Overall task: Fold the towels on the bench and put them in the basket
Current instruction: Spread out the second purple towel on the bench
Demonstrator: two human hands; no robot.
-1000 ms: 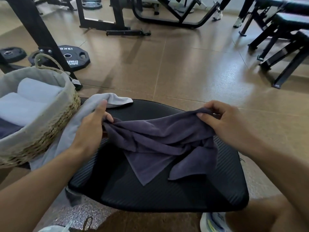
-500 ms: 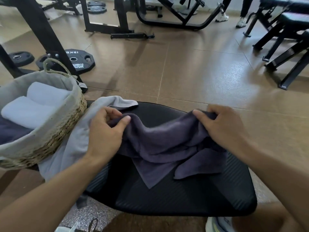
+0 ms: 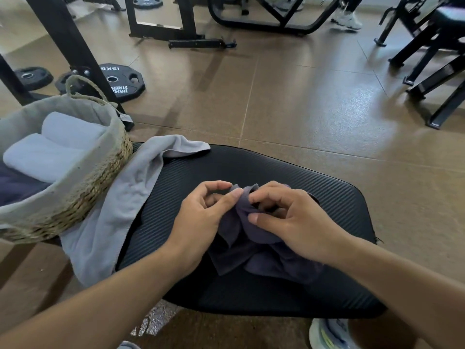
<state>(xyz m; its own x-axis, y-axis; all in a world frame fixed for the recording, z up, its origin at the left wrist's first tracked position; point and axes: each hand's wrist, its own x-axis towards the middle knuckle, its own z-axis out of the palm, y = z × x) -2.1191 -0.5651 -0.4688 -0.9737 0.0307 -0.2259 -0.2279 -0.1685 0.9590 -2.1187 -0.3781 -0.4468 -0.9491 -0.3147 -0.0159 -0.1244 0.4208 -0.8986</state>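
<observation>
A gym floor of brown tiles (image 3: 289, 102) stretches away behind a black padded desk (image 3: 264, 172) with a ribbed surface. Over the middle of the desk the two hands meet at the top of a bunched dark purple towel (image 3: 254, 250). The left hand (image 3: 201, 215) has its thumb and fingers curled, pinching a fold of the cloth at its upper edge. The right hand (image 3: 294, 220) is likewise curled round the towel, its fingertips pressed into the gathered fabric just beside the left hand's thumb. The rest of the dark towel hangs crumpled beneath both hands and lies on the desk towards the near edge.

To the left, a light grey towel (image 3: 120, 210) is draped unfolded over the desk's left side, one corner lying flat at the far edge and the rest trailing down off the side. Touching it further left stands a woven basket (image 3: 83, 197) with a grey cloth lining and a rope handle; inside lie two rolled pale towels (image 3: 57, 144) and a dark one at the edge of view.

Beyond, a black weight plate (image 3: 123, 81) lies flat on the floor beside a black rack frame (image 3: 70, 46). More black benches (image 3: 432, 59) stand at the far right, and a person's white shoes (image 3: 348, 18) show at the top.
</observation>
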